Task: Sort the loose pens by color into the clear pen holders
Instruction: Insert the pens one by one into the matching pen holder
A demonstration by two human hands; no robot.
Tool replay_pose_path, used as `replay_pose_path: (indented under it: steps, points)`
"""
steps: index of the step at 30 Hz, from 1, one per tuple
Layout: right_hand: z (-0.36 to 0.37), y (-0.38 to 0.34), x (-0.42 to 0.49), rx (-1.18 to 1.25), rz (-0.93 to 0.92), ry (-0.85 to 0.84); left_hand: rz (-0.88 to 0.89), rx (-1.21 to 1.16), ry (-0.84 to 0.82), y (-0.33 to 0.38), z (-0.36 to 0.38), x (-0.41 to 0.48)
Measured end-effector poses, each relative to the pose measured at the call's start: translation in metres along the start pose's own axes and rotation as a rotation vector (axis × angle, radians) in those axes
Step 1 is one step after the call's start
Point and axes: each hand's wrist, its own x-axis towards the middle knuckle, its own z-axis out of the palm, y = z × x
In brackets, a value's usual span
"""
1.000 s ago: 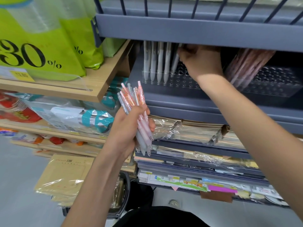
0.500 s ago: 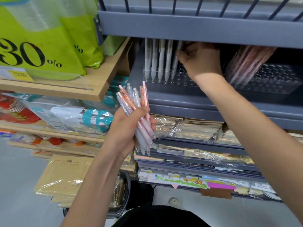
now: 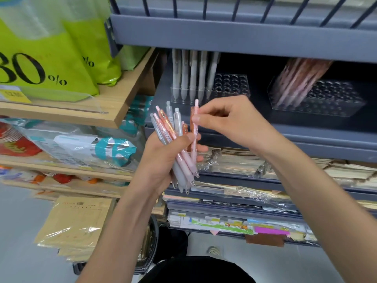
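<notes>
- Left hand (image 3: 163, 160) wrapped around a bundle of loose pens (image 3: 179, 152), fanned out, clicker ends up, tips down; mix of grey, pink and orange barrels.
- Right hand (image 3: 228, 123) pinching the top of one pink pen (image 3: 195, 127) at the bundle's right edge, thumb and forefinger closed on it; the pen's lower part is in the left hand's grip.
- Both hands sit in front of the grey shelf (image 3: 265, 127), just below its front lip.
- Left clear holder (image 3: 230, 86): row of grey pens (image 3: 191, 74) upright along its left side, the other holes free.
- Right clear holder (image 3: 326, 99): pink pens (image 3: 299, 78) leaning as a cluster at its left end, the other holes free.
- Upper shelf edge (image 3: 244, 37) overhangs the holders; tight headroom, pen tops are cut off behind it.
- Below: stacks of wrapped paper goods (image 3: 244, 166). Left: wooden shelf (image 3: 114, 105) with green bags (image 3: 51, 64).
- Motion blur on the right holder; exact pen count unreadable.
</notes>
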Motion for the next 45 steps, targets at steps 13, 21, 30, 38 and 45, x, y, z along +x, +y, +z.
replay_pose_path:
  steps: [13,21,30,38,45]
  points:
    - [-0.008,-0.002,-0.008,0.411,0.083,0.238,-0.037,0.028,-0.026,-0.006,0.009,-0.003]
    - [-0.021,-0.004,-0.001,0.387,0.001,0.427,-0.069,0.022,0.049,-0.007,0.0,-0.004]
    - [-0.047,-0.004,0.008,0.247,-0.105,0.661,-0.083,0.041,0.076,-0.007,-0.006,-0.008]
    - [-0.077,0.025,-0.041,0.158,-0.196,0.952,-0.084,0.025,0.042,-0.014,0.019,0.0]
    - [-0.131,0.053,-0.072,0.038,-0.189,1.151,-0.075,0.023,-0.003,-0.025,0.067,0.007]
